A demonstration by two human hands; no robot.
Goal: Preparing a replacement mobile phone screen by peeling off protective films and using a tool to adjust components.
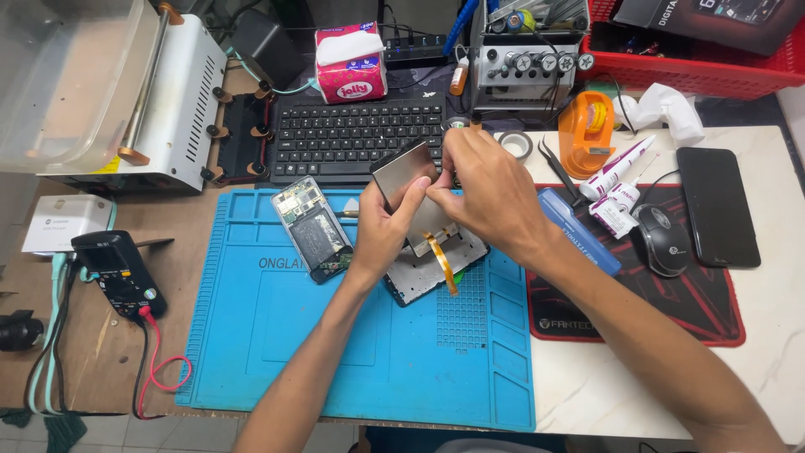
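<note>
Both hands meet at centre frame: left hand (381,231) and right hand (486,189) pinch a thin metal panel (408,180) with an orange ribbon cable (443,262); beneath lies a grey frame (428,273) on the blue mat (335,335); an opened phone (314,226) lies just left; a keyboard (352,138) sits above.

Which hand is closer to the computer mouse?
The right hand. It sits just left of the mouse, across the blue tool. The left hand is farther left, holding the metal plate over the blue mat.

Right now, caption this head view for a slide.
Both hands, left hand and right hand, hold a metal panel above a blue mat.
</note>
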